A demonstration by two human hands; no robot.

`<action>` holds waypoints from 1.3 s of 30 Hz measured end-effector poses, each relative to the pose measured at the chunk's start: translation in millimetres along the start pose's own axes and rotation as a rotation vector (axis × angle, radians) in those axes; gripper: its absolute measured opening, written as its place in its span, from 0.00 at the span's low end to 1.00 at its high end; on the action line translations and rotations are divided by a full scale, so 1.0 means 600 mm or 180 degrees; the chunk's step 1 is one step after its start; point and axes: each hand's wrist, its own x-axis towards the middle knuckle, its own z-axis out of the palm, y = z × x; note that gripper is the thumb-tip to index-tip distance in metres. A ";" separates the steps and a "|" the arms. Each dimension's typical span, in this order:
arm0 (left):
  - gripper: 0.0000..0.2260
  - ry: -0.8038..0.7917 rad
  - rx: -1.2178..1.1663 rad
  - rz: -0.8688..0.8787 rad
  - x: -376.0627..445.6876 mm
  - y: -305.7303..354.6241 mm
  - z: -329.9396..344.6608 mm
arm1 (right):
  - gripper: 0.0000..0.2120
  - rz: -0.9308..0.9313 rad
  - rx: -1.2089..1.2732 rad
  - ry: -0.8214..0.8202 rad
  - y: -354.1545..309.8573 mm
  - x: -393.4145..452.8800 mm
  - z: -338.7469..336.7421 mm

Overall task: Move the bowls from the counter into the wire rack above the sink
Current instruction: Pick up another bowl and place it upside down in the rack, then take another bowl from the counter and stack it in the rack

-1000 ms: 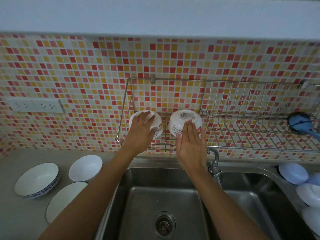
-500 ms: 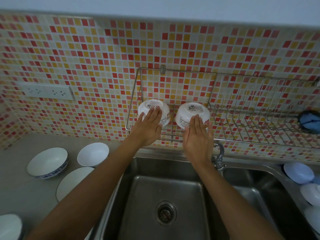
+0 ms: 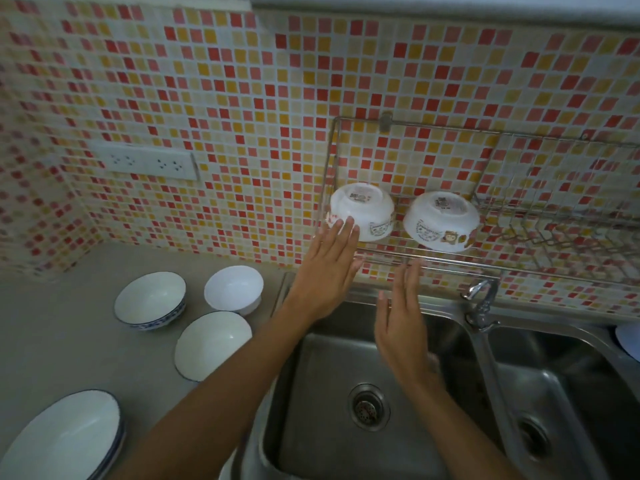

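Note:
Two white bowls sit upside down in the wire rack [image 3: 491, 261] above the sink: the left bowl [image 3: 367, 206] and the right bowl [image 3: 440, 220]. My left hand [image 3: 329, 271] is open, its fingertips at the lower edge of the left bowl. Below the rack's front rail, my right hand [image 3: 401, 320] is open and apart from the right bowl. On the counter to the left stand a blue-rimmed bowl [image 3: 150, 301], a small white bowl [image 3: 233, 289], another white bowl [image 3: 211, 344] and a stack of larger bowls [image 3: 65, 441].
A double steel sink [image 3: 346, 375] lies below the rack, with a tap [image 3: 479, 303] between the basins. A white socket strip [image 3: 152, 162] is on the tiled wall. A pale dish [image 3: 630, 341] shows at the right edge.
Both hands have come off the two upturned bowls in the rack and drawn back and down. The view has swung left, showing more of the counter.

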 end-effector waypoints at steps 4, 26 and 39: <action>0.26 0.0076 -0.0529 -0.0425 -0.081 -0.088 0.003 | 0.23 0.0102 0.0221 -0.0562 -0.037 -0.045 0.088; 0.20 -0.1479 -0.1168 -0.2979 -0.152 -0.486 0.155 | 0.26 0.1986 0.0105 -0.2799 -0.184 0.068 0.471; 0.21 -0.0310 -0.3718 -0.3820 -0.125 -0.363 0.026 | 0.24 0.1747 0.0875 -0.1992 -0.202 0.059 0.314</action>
